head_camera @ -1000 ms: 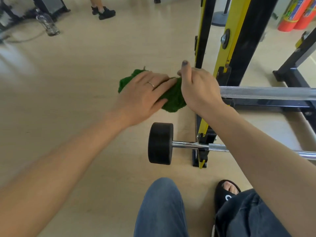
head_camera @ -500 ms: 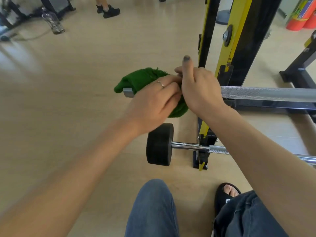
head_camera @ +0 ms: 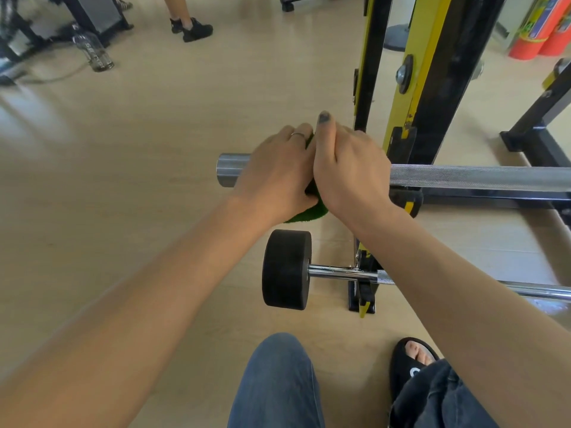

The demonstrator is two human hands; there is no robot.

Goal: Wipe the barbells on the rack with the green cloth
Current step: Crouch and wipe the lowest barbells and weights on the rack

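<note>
A bare steel barbell (head_camera: 479, 177) lies across the yellow-and-black rack (head_camera: 426, 88), its left end (head_camera: 230, 169) sticking out past my hands. My left hand (head_camera: 275, 174) wraps the green cloth (head_camera: 312, 213) around the bar; only a lower flap and a sliver near my fingers show. Right beside it, my right hand (head_camera: 349, 168) grips the bar, thumb pointing up. A second barbell (head_camera: 349, 271) with a black round weight (head_camera: 287, 268) rests on a lower hook.
A water bottle (head_camera: 92, 50) and machine frames stand on the wooden floor at the far left, near another person's shoes (head_camera: 191, 27). Red and orange rolls (head_camera: 543, 29) stand at the top right. My knees and sandalled foot (head_camera: 414, 359) are below the bars.
My left hand has slid the green cloth rightward along the bar up against my right hand, baring the bar's left end. The right hand stayed in place.
</note>
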